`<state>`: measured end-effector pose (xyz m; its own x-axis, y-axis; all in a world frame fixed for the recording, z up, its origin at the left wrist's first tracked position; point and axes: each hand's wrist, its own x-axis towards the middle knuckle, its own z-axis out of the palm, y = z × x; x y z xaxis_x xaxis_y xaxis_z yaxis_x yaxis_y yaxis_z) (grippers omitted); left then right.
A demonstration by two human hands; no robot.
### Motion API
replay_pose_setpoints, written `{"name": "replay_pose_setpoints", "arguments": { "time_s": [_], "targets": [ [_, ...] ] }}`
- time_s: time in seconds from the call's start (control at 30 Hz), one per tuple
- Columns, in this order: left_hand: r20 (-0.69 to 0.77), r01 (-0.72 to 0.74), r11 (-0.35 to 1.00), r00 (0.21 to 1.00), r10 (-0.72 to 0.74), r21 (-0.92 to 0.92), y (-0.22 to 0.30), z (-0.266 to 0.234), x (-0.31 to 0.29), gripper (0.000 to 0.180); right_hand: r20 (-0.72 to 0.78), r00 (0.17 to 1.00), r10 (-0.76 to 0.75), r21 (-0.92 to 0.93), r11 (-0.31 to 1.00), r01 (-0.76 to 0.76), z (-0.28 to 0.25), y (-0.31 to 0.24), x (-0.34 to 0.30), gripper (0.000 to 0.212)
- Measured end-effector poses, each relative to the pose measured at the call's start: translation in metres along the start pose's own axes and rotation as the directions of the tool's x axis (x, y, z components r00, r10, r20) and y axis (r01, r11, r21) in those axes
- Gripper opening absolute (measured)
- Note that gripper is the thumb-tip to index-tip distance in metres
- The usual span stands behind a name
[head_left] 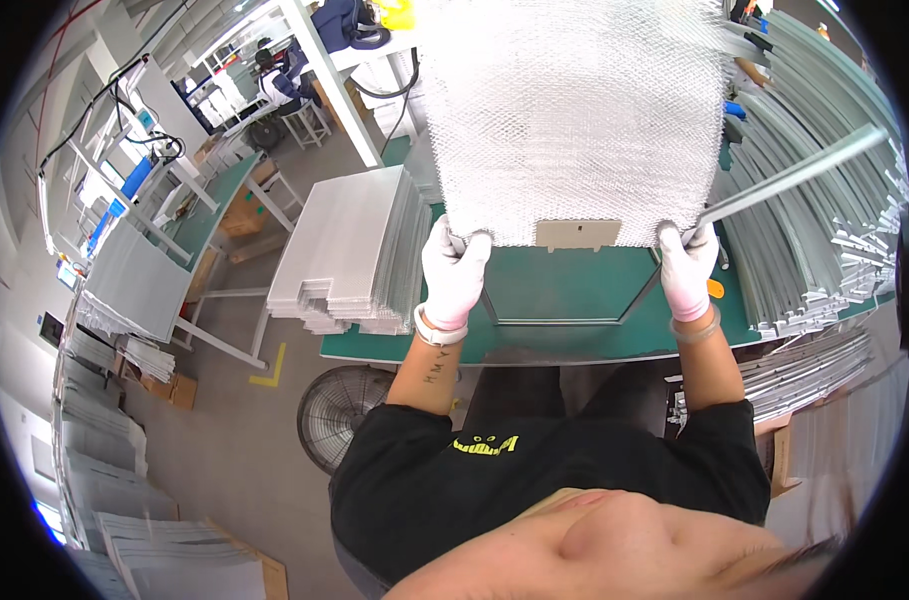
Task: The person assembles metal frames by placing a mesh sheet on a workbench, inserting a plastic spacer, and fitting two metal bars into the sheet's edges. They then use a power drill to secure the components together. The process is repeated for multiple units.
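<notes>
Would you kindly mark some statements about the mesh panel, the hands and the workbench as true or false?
1. Both hands wear white gloves. True: the left hand and right hand are gloved.
2. The mesh panel lies flat on the floor. False: both hands hold it up by its lower corners above the green workbench.
3. The right hand also grips a long metal strip. True.
4. A stack of mesh sheets sits on the bench's left end. True.
5. A round fan stands on the bench. False: it is on the floor below it.
</notes>
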<state>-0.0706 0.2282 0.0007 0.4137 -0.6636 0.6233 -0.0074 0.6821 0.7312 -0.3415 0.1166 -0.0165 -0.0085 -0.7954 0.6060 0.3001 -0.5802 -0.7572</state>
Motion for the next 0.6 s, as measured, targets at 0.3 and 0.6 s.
{"name": "replay_pose_setpoints", "arguments": {
  "time_s": [0.3, 0.6],
  "targets": [
    [0.028, 0.007, 0.998, 1.0, -0.008, 0.062, -0.014, -0.006, -0.005, 0.022, 0.033, 0.999, 0.042, 0.117, 0.992, -0.046, 0.005, 0.002, -0.003, 0.014],
    [0.134, 0.08, 0.983, 0.986, -0.103, 0.168, -0.036, -0.021, -0.012, 0.034, 0.208, 0.976, 0.058, 0.017, 0.998, -0.063, 0.004, -0.006, 0.0, 0.025]
  ]
}}
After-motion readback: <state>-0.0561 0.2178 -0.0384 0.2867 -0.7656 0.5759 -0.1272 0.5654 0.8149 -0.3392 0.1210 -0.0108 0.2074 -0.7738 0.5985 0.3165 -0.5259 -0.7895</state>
